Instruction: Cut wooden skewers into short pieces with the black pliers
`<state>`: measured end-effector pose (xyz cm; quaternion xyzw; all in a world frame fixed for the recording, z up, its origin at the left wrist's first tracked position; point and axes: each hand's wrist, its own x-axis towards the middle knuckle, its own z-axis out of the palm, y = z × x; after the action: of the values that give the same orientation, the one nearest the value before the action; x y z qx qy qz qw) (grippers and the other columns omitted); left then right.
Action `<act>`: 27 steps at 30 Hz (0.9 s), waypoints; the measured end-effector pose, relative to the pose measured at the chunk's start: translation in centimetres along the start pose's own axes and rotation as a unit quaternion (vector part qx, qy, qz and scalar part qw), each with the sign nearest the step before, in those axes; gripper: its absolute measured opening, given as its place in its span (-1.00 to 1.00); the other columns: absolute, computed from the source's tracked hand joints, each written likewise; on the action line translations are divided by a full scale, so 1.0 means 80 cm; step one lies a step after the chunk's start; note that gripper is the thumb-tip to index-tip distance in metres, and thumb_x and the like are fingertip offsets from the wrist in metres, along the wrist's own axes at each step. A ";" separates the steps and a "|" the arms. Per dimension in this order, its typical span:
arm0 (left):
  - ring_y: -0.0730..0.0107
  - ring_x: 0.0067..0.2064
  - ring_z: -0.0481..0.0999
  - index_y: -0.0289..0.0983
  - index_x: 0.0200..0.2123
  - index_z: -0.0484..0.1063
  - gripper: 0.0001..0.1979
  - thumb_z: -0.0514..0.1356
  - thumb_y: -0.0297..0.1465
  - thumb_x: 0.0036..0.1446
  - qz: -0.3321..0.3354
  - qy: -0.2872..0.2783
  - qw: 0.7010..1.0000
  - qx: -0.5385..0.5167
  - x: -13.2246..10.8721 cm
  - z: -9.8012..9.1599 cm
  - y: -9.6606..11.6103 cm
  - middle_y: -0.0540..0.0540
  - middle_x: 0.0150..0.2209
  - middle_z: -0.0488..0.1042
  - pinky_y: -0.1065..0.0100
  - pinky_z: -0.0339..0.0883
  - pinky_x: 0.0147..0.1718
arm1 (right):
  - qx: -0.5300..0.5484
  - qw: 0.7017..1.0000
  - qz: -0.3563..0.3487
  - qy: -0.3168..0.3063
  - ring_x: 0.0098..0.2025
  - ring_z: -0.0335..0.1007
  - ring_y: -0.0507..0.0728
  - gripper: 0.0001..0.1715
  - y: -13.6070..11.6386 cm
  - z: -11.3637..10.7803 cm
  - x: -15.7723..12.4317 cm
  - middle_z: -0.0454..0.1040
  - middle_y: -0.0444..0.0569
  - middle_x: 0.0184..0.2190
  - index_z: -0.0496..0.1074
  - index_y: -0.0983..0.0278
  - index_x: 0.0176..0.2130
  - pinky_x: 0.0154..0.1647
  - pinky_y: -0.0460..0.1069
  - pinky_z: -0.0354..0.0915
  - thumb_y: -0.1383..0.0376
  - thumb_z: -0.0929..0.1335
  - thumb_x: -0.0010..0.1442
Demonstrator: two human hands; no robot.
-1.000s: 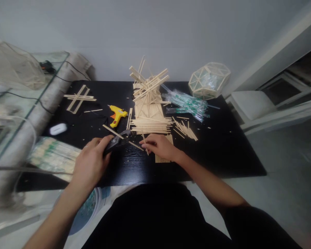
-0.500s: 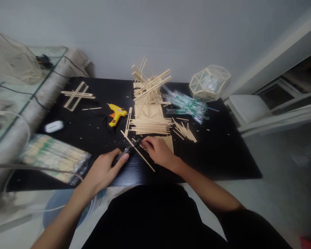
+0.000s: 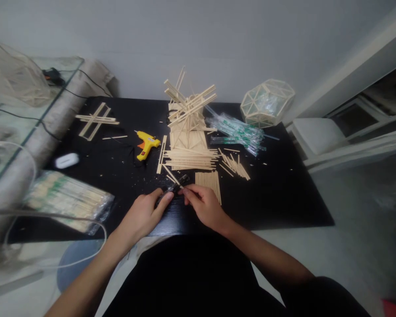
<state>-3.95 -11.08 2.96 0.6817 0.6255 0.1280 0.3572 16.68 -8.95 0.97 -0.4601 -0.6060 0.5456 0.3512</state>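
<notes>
My left hand (image 3: 145, 213) is closed round the handles of black cutting pliers (image 3: 176, 187), whose jaws sit on a thin wooden stick (image 3: 170, 173). My right hand (image 3: 203, 203) pinches that same stick just right of the jaws, fingers pressed together. Both hands rest low over the near middle of the black table (image 3: 284, 193). Right beside my right hand lies a flat row of short cut sticks (image 3: 210, 181). Behind it lie a bundle of long sticks (image 3: 191, 157) and a tangled stick structure (image 3: 188, 112).
A yellow glue gun (image 3: 145, 144) lies left of the bundle. Packs of sticks in clear wrap (image 3: 239, 132) and a geodesic stick dome (image 3: 267, 102) stand at the back right. A crossed stick frame (image 3: 95, 121), a white case (image 3: 66, 160) and a wrapped pack (image 3: 66, 200) are on the left.
Both hands have drawn together and toward me. The pliers have swung from lying left of the stick to gripping it near my right fingers, and the stick's free end is now shorter in view.
</notes>
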 end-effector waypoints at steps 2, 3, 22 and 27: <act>0.26 -0.42 0.46 -0.20 -0.39 0.36 -0.47 -0.09 0.06 0.40 -0.005 -0.007 1.000 0.001 0.001 0.000 0.003 0.01 -0.51 0.40 0.29 0.18 -0.36 | -0.003 1.000 -0.004 0.003 -0.43 0.36 0.04 -0.67 0.002 -0.001 -0.001 0.42 -0.16 -0.51 0.57 0.27 -0.27 -0.31 -0.05 0.25 0.18 0.30 0.41; 0.25 -0.41 0.47 -0.19 -0.37 0.36 -0.47 -0.09 0.06 0.40 -0.005 -0.010 1.000 0.001 0.001 -0.001 0.004 0.00 -0.50 0.41 0.28 0.18 -0.35 | -0.002 1.000 -0.007 0.003 -0.43 0.35 0.03 -0.68 0.002 -0.002 -0.001 0.41 -0.16 -0.52 0.56 0.27 -0.27 -0.30 -0.04 0.25 0.19 0.30 0.41; 0.24 -0.36 0.49 -0.19 -0.32 0.37 -0.49 -0.10 0.05 0.42 0.023 -0.059 0.998 0.006 0.013 0.002 0.022 -0.01 -0.44 0.46 0.26 0.17 -0.30 | 0.351 0.901 0.206 -0.149 -0.62 -0.21 -0.12 -0.51 0.012 -0.038 0.004 0.12 -0.31 -0.63 0.45 0.32 -0.37 -0.63 -0.13 -0.28 -0.03 0.54 0.12; 0.21 -0.33 0.54 -0.19 -0.34 0.41 -0.47 -0.10 0.05 0.42 0.014 -0.060 0.998 0.019 0.017 0.003 0.023 -0.06 -0.41 0.52 0.25 0.17 -0.28 | 0.319 0.922 0.190 -0.107 -0.61 -0.09 -0.12 -0.53 0.015 -0.035 0.000 0.22 -0.26 -0.59 0.50 0.34 -0.34 -0.63 -0.16 -0.14 -0.03 0.53 0.14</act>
<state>-2.10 -9.80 3.60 0.7037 0.5956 0.0796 0.3791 19.47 -8.04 0.21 -0.3694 -0.3352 0.8123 0.3022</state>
